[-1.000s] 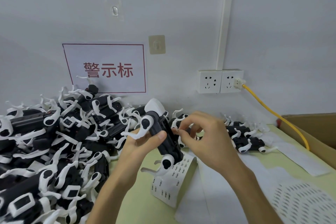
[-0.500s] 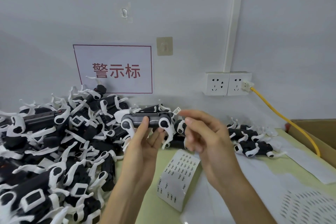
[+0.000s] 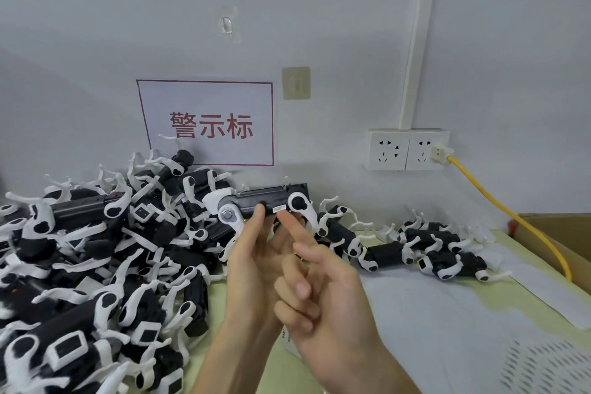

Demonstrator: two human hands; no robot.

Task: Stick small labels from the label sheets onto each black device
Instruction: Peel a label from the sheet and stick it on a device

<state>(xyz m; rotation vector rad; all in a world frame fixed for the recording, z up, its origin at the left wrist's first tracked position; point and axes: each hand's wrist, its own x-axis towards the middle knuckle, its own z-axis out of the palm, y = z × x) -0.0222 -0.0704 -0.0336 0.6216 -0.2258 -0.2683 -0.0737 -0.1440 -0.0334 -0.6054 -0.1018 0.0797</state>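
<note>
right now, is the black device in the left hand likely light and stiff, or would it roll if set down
Probably light: the left hand holds the black device up in a fingertip pinch. It looks rigid, lying straight though gripped only mid-body. Unlikely to roll: its white curved arms stick out.

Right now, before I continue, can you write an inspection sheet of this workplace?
Surface: pale green table, partly under white paper sheets.
Job's things: big pile of devices at left, smaller group at right; held device raised, small label on it; label sheet mostly hidden behind the hands.
Clutter: cardboard box at right edge.
Grippers: left hand grips the held device; right hand touches it by the label with a straight forefinger.
Cables: yellow cable plugged into the right wall socket, running toward the box.
Surroundings: grey wall, red-lettered sign, two hooks.
</note>
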